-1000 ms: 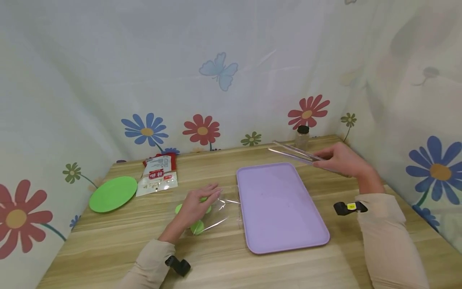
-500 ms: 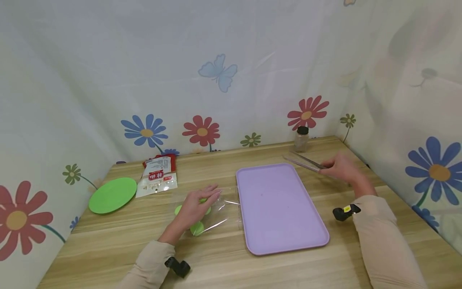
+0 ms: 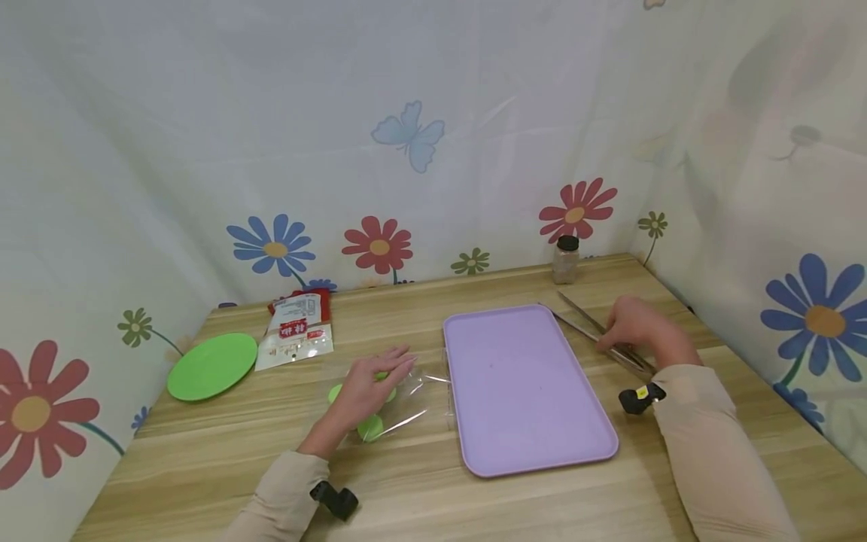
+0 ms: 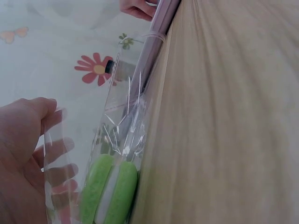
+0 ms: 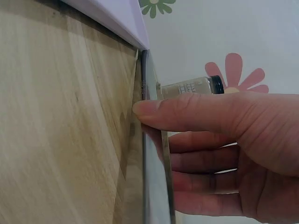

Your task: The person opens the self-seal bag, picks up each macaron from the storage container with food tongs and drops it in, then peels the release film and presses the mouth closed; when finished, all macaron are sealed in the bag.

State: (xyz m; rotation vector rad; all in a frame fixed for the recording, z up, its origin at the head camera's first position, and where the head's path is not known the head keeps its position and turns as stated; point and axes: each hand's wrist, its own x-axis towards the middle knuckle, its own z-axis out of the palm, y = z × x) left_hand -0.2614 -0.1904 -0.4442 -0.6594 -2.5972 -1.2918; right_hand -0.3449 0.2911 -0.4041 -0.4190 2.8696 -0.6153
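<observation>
Tongs [image 5: 156, 177] sat low, just right of the tray [image 3: 528, 391], right hand [image 3: 640, 329] pinching them thumb-to-fingers, left hand [image 3: 366, 384] loosely straight-fingered on the bag [image 3: 406, 406], gripping nothing; clean set-down likely needed keeping them level, tray-clear, gently released.

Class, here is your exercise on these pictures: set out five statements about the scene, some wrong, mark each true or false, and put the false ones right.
1. The right hand holds the tongs. True.
2. The green plate lies left of the tray in the head view. True.
3. The tray is red. False: it is purple.
4. The jar stands upright, with a black lid. True.
5. The left hand is at the jar. False: it is at the clear bag.
</observation>
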